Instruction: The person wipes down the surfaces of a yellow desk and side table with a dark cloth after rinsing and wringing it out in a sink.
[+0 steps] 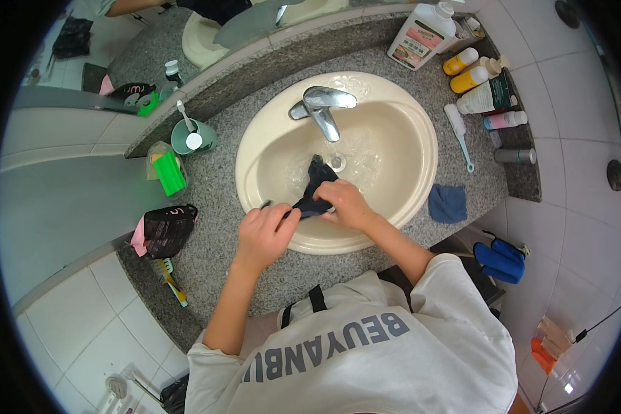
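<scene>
A dark wet cloth item point(315, 189), perhaps a sock, is stretched between both hands over the front of a cream oval washbasin point(414, 202). My left hand point(266, 233) grips its near end above the basin's front left rim. On its other side, my right hand point(344, 204) pinches the cloth, fingers closed on it. The far tip hangs down into the bowl, close to the metal drain point(336, 162). Shallow, rippling water lies in the bowl. Above it stands a chrome mixer tap point(323, 108); whether water runs from it, I cannot tell.
Right of the basin lie a folded blue cloth point(447, 204) and a white-bristled brush point(459, 135). Bottles and tubes line the back right, beside a large white pump bottle point(423, 39). At left are a green cup point(207, 138), a green box point(169, 173) and a black packet point(168, 233).
</scene>
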### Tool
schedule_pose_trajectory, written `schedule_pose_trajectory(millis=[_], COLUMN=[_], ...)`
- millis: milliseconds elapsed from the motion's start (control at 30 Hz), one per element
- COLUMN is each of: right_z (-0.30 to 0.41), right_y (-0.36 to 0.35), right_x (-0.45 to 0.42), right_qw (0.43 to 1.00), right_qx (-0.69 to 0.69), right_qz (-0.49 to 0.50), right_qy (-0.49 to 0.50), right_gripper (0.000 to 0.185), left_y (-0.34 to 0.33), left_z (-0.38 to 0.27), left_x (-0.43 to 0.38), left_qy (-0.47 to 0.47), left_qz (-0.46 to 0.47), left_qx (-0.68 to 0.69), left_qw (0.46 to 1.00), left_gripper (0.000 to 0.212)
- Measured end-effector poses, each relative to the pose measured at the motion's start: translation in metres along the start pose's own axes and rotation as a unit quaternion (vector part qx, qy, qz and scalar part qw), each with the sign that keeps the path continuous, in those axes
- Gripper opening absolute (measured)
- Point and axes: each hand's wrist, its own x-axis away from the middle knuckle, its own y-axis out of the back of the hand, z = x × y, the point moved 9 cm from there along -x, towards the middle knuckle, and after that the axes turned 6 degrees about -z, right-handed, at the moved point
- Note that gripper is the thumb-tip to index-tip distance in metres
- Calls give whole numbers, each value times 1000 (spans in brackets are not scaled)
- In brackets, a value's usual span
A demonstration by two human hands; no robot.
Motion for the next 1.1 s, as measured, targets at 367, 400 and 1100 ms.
schedule_pose_trajectory(millis=[367,400,1100], right_z=[-66,-81,-193], right_y=[100,102,-58], right_x=[41,48,54], right_qw=[963,944,913], right_qx=[-57,-123,348], right_qz=[-221,-260,75], right_qy=[-143,-164,-201], right_gripper=[23,19,40], left_y=[16,2,-118], left_z=[76,82,35], left_x=[19,25,129], left_qy=[303,338,292], left_qz=[9,45,317], left_qx=[63,97,40], left_qw=[951,935,902], left_gripper=[15,18,68])
